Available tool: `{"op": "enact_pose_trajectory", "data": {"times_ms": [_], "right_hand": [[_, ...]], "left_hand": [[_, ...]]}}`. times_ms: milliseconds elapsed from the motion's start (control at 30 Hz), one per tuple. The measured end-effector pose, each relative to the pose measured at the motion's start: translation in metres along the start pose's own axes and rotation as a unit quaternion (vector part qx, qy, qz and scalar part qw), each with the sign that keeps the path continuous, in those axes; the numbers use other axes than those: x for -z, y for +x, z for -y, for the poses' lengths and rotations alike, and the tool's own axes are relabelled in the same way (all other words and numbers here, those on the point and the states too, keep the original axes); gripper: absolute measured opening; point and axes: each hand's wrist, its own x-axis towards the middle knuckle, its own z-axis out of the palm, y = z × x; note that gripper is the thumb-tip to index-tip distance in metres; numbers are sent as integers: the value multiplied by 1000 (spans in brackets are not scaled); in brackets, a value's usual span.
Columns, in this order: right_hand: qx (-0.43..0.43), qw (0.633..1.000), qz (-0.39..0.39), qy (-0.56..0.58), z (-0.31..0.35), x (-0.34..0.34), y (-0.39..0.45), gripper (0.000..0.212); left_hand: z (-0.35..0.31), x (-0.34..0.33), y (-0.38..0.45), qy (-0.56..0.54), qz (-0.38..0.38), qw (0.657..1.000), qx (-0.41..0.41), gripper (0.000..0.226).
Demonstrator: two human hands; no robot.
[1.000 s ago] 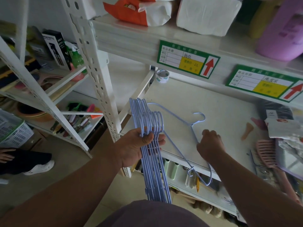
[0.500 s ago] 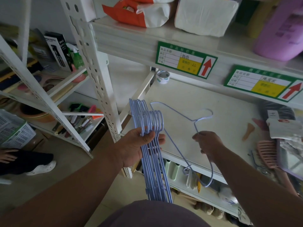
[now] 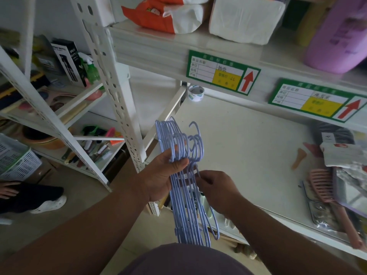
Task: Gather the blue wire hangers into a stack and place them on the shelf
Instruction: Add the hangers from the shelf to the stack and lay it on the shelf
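Note:
A bunch of several blue wire hangers (image 3: 184, 205) hangs upright in front of the white shelf (image 3: 248, 147), hooks up. My left hand (image 3: 164, 175) is closed around the bunch just under the hooks. My right hand (image 3: 216, 187) pinches the neck of one more blue hanger and holds it against the right side of the bunch. That hanger's hook (image 3: 195, 127) sticks up a little above the others. The shelf board beside the hangers is bare.
A tape roll (image 3: 195, 93) sits at the shelf's back left. Pink combs (image 3: 321, 185) and packets lie at the right end. The white upright post (image 3: 119, 96) stands just left of the hangers. Another person's hand and shoe (image 3: 49, 203) are on the floor at left.
My right hand has lifted the single hanger off the shelf and brought it left against the bunch in my left hand. The bunch itself has hardly moved.

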Motion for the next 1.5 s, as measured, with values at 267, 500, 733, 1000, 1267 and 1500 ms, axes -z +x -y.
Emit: {"op": "enact_pose_trajectory", "data": {"times_ms": [267, 500, 733, 1000, 1267, 1500], "right_hand": [[-5, 999, 41, -3, 11, -3, -11, 30], [-1, 999, 43, 31, 11, -18, -20, 15], [-21, 999, 18, 46, 16, -12, -15, 17], [-45, 998, -21, 34, 27, 6, -12, 30], [-67, 963, -51, -254, 44, 44, -7, 110], [-124, 893, -147, -408, 46, 37, 16, 84]], "left_hand": [[2, -2, -1, 25, 12, 1000, 12, 54], [8, -3, -2, 101, 4, 995, -26, 41], [12, -12, 11, 149, -84, 983, -68, 18], [6, -41, 45, 50, -104, 992, -42, 10], [3, -78, 79, -100, -55, 993, 15, 12], [-3, -102, 100, -223, 35, 973, 49, 31]]}}
